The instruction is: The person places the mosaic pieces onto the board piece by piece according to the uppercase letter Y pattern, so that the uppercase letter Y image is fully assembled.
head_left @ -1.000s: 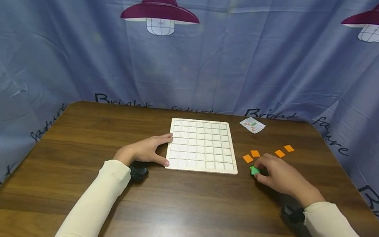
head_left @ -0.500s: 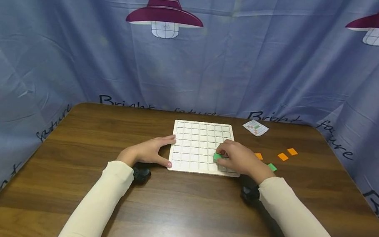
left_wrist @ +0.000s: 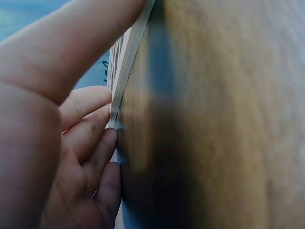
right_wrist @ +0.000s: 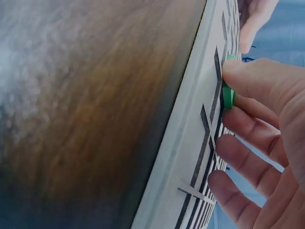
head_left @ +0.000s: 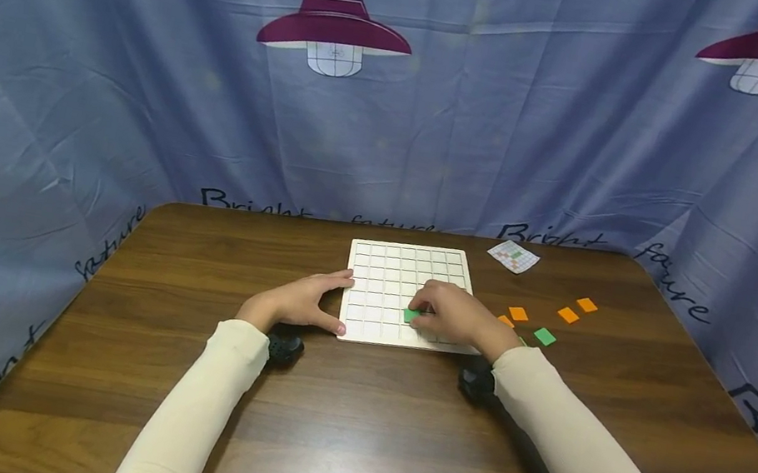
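My right hand (head_left: 454, 316) pinched the green tile (head_left: 410, 316) over the board (head_left: 373, 271), near side; left hand (head_left: 294, 299), fingers spread, touched its left edge.

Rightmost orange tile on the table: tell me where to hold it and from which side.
Pinch the rightmost orange tile by opposite edges, probably best from above and the right: it lies flat on the table, so only its top and edges are exposed, and the neighbouring orange tile sits close at its near left.
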Demonstrator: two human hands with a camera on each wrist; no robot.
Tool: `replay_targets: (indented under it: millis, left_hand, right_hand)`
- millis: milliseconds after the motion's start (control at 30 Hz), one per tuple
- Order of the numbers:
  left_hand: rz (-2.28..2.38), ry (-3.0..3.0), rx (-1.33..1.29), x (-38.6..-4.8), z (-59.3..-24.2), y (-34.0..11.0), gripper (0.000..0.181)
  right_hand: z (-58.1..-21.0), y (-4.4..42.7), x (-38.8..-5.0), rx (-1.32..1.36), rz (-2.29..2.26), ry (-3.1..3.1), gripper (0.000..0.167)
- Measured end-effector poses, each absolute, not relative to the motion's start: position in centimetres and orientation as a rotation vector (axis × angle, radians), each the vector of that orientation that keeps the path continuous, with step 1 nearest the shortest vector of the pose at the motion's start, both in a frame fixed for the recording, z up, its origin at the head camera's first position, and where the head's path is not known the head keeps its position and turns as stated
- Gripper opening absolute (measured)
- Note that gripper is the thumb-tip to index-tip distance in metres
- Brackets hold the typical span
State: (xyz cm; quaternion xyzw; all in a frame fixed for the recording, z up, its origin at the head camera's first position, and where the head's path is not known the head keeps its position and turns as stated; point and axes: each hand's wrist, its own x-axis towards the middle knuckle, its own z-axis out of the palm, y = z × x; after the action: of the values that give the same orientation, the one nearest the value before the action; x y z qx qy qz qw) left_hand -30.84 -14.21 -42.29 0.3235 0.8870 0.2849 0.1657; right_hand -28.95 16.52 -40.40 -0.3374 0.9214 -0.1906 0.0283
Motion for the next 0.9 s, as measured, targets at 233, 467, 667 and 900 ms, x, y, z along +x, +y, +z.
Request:
replay_targets:
  millis: [233,467,667,900]
  left_hand:
    - [0.809,2.527,0.915,-30.7,-42.2,-14.4,0.095]
    - [0.843,2.511,0.912,-30.6,-41.8,-14.3,0.092]
    - [0.842,2.508,0.916,-30.6,-41.9,-14.1,0.092]
    - [0.851,2.505,0.898,-30.5,-41.9,-14.0,0.093]
  right_hand:
    - [-40.5,16.1,-29.2,-0.964,-0.663,2.827,0.022]
    - [-40.6,15.9,-29.1,-0.863,-0.686,2.853,0.022]
    - [-40.9,16.0,-29.0,-0.826,-0.678,2.861,0.023]
    - [-41.5,16.9,-28.6,-0.975,-0.735,2.856,0.024]
